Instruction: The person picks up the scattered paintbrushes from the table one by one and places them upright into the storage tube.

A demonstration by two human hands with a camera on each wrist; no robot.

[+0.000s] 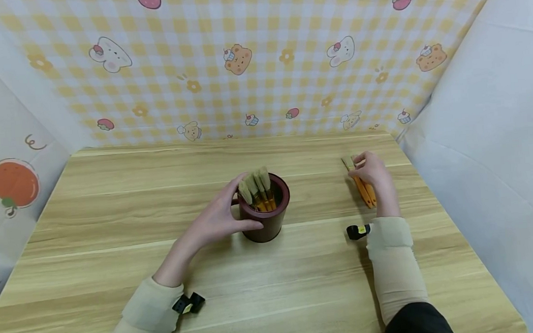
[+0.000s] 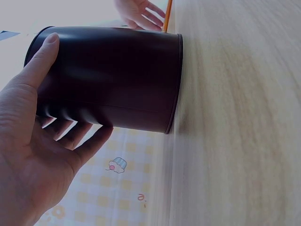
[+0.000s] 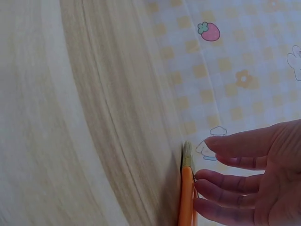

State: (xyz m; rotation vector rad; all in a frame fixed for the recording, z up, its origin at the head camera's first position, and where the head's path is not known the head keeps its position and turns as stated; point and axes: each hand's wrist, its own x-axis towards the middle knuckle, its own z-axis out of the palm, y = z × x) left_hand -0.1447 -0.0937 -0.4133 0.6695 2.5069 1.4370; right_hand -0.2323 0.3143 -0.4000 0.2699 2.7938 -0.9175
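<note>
Head view: the left hand [image 1: 220, 217] grips a dark brown cylindrical pot [image 1: 266, 229] near the middle of the bench [image 1: 310, 281], its thumb across the near side and its other fingers bent around the far side. The right hand [image 1: 371, 170] holds nothing between thumb and fingers; they are loosely bent and parted, the fingertips right at the edge of two orange-handled paintbrushes [image 1: 364, 192] — whether they touch is hard to tell. These brushes lie side by side towards the bench's right edge, bristles pointing to the back. The pot stands upright with a reddish-brown rim, and several more paintbrushes [image 1: 256, 189] lean inside it, pale bristles up, orange handles down in the pot.

Beige sleeves [image 1: 397, 275] cover both forearms, a small black device [image 1: 357, 231] at each cuff, and black fabric [image 1: 418, 322] shows at the right elbow. Beyond the wood-grain bench hangs a yellow-and-white checked cloth [image 1: 262, 14] printed with bears, rabbits, strawberries and cupcakes — plain white cloth [image 1: 494, 147] hangs to the right.
</note>
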